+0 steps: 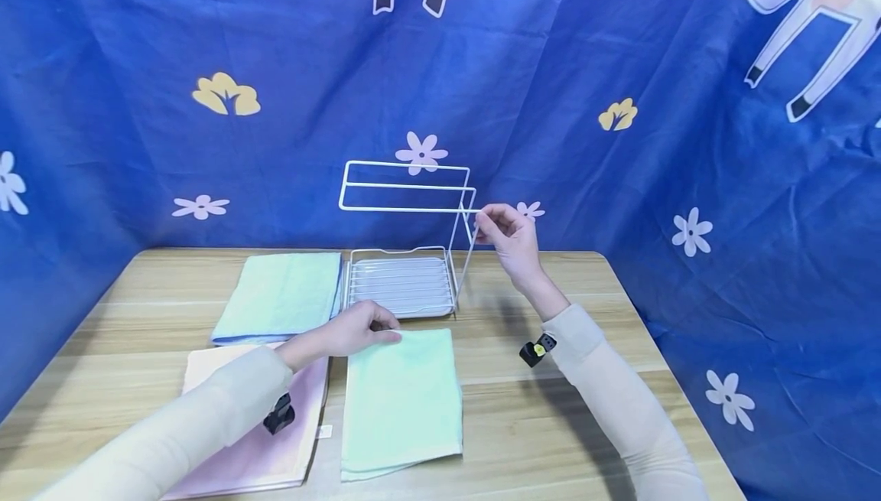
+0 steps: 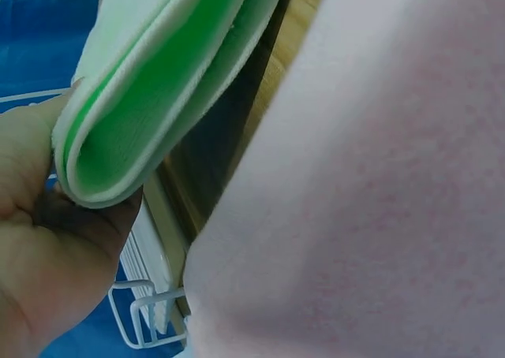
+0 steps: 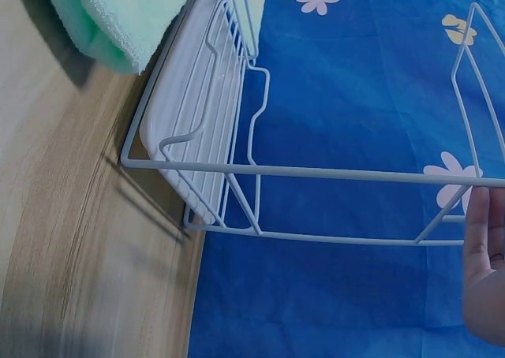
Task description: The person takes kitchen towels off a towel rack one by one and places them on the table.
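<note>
My left hand point(image 1: 361, 329) pinches the far edge of a folded mint-green towel point(image 1: 402, 401). The left wrist view shows the layered fold of that towel point(image 2: 126, 137) between thumb and fingers of the hand point(image 2: 55, 247). Behind it stands a white wire towel rack point(image 1: 409, 210) with hanging bars above and a slatted white tray point(image 1: 399, 287) at its base. My right hand point(image 1: 511, 241) holds the rack's upper right corner. From the right wrist, the hand's fingers point(image 3: 477, 232) touch the rack's white wire side point(image 3: 331, 172); their full grip is partly out of frame.
A pale green and blue folded towel point(image 1: 278, 294) lies left of the rack. Nearer, a pink folded towel point(image 1: 275, 447) lies beneath my left forearm. The wooden table point(image 1: 537, 440) is backed by a blue patterned curtain point(image 1: 303, 126).
</note>
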Demonstrator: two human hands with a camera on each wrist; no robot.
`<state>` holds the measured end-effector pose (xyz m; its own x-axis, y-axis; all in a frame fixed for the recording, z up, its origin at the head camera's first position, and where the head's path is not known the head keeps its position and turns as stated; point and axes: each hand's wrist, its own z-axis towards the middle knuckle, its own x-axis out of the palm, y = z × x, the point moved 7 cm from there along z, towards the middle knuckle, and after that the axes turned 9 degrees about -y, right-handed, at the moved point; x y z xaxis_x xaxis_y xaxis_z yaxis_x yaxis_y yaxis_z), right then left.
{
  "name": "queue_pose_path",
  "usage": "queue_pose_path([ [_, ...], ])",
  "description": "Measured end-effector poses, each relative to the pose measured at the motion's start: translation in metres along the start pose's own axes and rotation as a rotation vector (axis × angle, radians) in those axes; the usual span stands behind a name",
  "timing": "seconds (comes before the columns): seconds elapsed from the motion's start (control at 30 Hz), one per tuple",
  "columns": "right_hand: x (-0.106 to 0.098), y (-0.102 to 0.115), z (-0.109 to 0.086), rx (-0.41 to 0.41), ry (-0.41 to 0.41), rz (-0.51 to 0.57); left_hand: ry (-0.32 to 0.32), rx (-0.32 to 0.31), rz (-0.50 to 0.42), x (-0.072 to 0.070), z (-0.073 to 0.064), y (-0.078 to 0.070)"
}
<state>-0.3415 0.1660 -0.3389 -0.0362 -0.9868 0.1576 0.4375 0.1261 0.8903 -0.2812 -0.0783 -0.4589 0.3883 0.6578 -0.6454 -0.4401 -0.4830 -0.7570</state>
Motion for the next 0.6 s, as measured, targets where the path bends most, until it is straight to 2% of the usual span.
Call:
queue_pose_path([
  [0.23, 0.001, -0.001, 0.0, -0.008, 0.002, 0.002, -0.046, -0.046, 0.082, 0.001, 0.003, 0.001],
  [0.4, 0.002, -0.001, 0.0, -0.011, -0.009, 0.014, -0.078, -0.068, 0.082, 0.001, 0.0, 0.001],
  [0.6, 0.0, 0.0, -0.001, -0.034, -0.048, 0.041, -0.17, -0.075, 0.08, -0.014, -0.007, 0.0],
])
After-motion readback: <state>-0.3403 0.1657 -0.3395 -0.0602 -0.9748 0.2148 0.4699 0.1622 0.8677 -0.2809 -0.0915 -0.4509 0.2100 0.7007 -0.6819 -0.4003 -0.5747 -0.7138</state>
